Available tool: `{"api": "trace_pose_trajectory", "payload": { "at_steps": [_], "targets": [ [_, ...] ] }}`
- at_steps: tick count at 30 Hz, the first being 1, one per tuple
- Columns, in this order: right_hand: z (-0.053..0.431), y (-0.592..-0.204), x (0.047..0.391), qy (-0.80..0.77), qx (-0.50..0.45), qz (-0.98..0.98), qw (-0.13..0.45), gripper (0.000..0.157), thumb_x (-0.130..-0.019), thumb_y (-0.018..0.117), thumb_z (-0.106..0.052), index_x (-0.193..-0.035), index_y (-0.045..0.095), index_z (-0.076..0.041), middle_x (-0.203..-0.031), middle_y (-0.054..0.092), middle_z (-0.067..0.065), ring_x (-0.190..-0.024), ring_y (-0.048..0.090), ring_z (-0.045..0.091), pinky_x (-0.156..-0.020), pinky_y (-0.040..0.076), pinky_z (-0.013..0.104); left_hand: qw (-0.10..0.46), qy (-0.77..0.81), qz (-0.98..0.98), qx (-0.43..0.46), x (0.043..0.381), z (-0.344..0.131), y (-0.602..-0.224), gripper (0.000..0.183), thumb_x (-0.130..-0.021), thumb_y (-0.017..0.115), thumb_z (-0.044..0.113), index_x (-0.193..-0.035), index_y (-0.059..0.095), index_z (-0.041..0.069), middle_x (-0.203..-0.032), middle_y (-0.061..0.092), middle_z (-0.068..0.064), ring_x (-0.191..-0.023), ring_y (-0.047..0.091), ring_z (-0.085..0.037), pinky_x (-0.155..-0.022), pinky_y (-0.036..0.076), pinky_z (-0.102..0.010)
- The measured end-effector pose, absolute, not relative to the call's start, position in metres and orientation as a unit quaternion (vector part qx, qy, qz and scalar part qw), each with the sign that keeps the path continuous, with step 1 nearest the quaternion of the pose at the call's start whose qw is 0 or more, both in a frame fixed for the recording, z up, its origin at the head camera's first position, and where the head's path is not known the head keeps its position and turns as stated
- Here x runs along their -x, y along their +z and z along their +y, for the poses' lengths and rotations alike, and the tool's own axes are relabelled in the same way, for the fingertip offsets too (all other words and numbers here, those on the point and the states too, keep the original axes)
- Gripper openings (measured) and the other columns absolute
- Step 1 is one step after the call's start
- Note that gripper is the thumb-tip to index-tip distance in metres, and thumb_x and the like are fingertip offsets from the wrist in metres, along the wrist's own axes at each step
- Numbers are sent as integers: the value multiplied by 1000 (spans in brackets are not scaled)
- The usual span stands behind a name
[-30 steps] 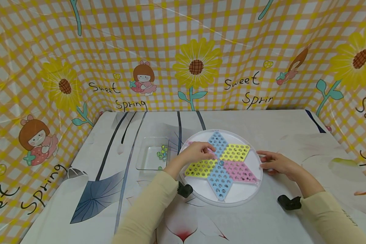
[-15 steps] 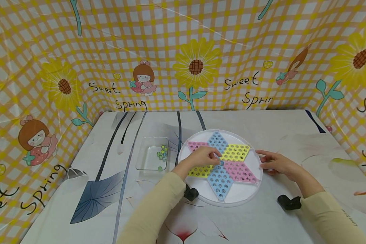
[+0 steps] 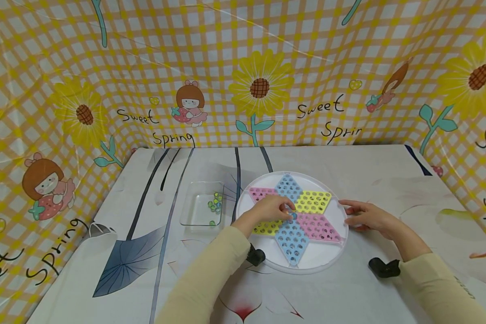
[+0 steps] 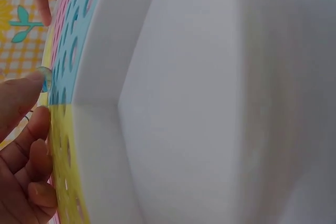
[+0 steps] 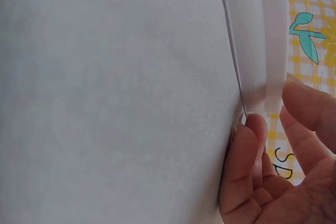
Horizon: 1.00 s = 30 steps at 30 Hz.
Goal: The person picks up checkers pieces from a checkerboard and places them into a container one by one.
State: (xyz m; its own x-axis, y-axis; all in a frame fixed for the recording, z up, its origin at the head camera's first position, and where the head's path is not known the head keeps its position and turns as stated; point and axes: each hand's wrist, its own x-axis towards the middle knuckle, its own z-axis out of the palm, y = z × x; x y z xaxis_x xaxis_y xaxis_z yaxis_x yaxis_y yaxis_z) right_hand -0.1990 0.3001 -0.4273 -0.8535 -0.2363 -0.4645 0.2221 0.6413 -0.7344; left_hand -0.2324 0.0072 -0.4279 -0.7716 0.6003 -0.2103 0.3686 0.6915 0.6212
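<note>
A round white Chinese checkers board (image 3: 326,256) with a blue, yellow and pink star lies on the table. Over its middle, my left hand (image 3: 265,210) has its thumb and index finger close together beside a blue marble (image 3: 294,216). In the left wrist view the thumb tip is against a clear marble (image 4: 46,79) at the board's surface, with the other fingers curled beneath; the index fingertip is hidden there. At the board's right edge, my right hand (image 3: 370,218) holds the rim, the thumb on its upper part and bent fingertips (image 5: 256,127) low against its side.
Left of the board stands a clear plastic tray (image 3: 192,216) with several green, yellow and blue marbles at its right side. Black wrist devices (image 3: 384,268) sit below the wrists. A checked cloth (image 3: 146,67) rises behind the printed tabletop (image 3: 368,166).
My left hand has moved a little right and down to the board's centre, then nearly stopped, its fingertips lowering beside the blue marble. The right hand stays at the rim.
</note>
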Motion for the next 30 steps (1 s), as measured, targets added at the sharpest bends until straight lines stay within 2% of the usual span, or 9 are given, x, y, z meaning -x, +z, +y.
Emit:
{"api": "trace_pose_trajectory", "payload": {
  "at_steps": [8, 30],
  "targets": [
    [300, -429, 200, -427, 5, 863, 270, 73, -85, 63, -21, -143, 23, -2, -119, 36, 22, -96, 42, 25, -70, 45, 28, 201, 266, 906, -259, 233, 12, -429, 22, -83, 67, 29, -104, 65, 24, -77, 51, 8, -69, 43, -6, -63, 32, -18],
    [301, -430, 200, -425, -8, 864, 272, 75, -84, 65, -21, -143, 23, -2, -120, 36, 22, -93, 43, 24, -69, 44, 28, 209, 280, 898, -266, 234, 11, -431, 17, -83, 67, 29, -98, 65, 21, -73, 49, 8, -65, 41, -6, -60, 30, -17]
  ]
}}
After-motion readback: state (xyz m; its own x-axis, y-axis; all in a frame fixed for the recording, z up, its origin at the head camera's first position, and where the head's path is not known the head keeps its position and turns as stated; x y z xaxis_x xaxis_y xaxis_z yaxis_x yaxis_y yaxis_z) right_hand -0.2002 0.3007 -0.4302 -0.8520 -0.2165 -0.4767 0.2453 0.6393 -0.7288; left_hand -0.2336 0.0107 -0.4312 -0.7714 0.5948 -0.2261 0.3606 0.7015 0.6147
